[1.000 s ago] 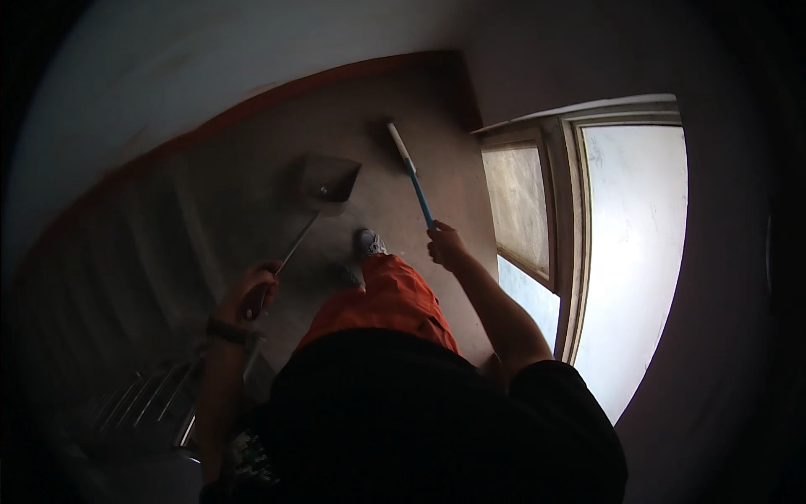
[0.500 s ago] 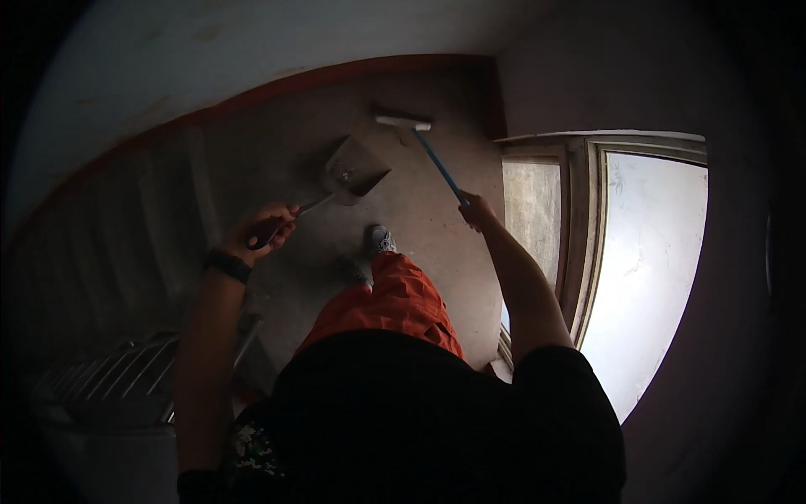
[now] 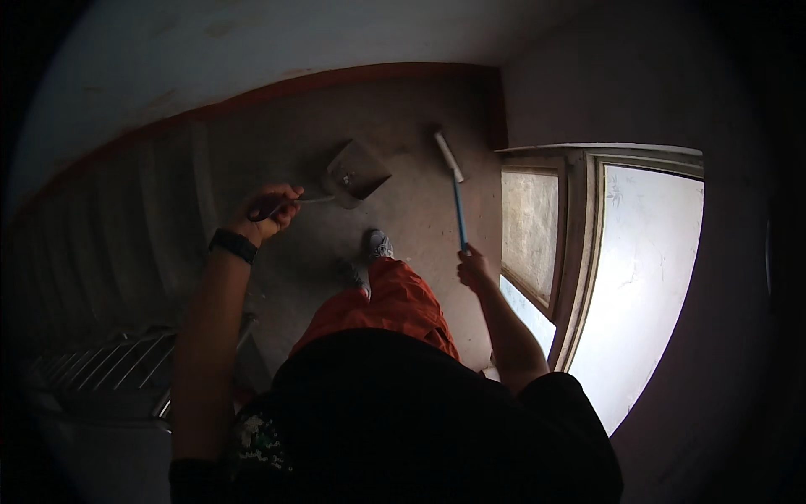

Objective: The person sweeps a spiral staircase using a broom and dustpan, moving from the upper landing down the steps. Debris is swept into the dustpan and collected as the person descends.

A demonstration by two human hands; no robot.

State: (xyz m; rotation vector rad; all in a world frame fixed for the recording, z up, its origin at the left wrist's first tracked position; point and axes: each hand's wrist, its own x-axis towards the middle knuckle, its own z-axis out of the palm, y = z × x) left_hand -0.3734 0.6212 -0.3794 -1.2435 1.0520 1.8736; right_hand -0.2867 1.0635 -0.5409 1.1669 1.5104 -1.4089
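Your left hand (image 3: 270,212) is closed in a full fist around the dark grip of the dustpan (image 3: 357,172). A dark wristband (image 3: 233,245) sits just behind it on the forearm. The thin handle runs forward and to the right from the fist, and the grey scoop hangs beyond the knuckles, at or just above the floor; the picture does not show whether it touches. Judge the pan as light and stiff, probably sheet metal or hard plastic. Its weight sits at the far end of a long lever, so hold at the end grip and expect the scoop to swing if your wrist slackens.

Your right hand (image 3: 475,269) is wrapped shut around the lower end of the broom (image 3: 457,202). The blue shaft rises straight ahead of the hand, and the pale brush head lies at its far tip, on the floor to the right of the scoop and close to it. Treat the shaft as rigid and light, and the smooth blue coating as possibly slippery. A higher grip would give more control of the head.

Between your hands, one grey shoe (image 3: 377,244) and an orange trouser leg (image 3: 395,302) stand on the landing floor (image 3: 420,227), which looks like bare, dusty concrete.

To the left of your left hand, stairs (image 3: 126,244) descend beside a metal railing (image 3: 126,361). To the right of your right hand stands a bright window (image 3: 638,277) in a pale frame. Beyond both tools, a red-brown skirting band (image 3: 336,82) borders a pale wall (image 3: 252,42). Lighting is dim away from the window.
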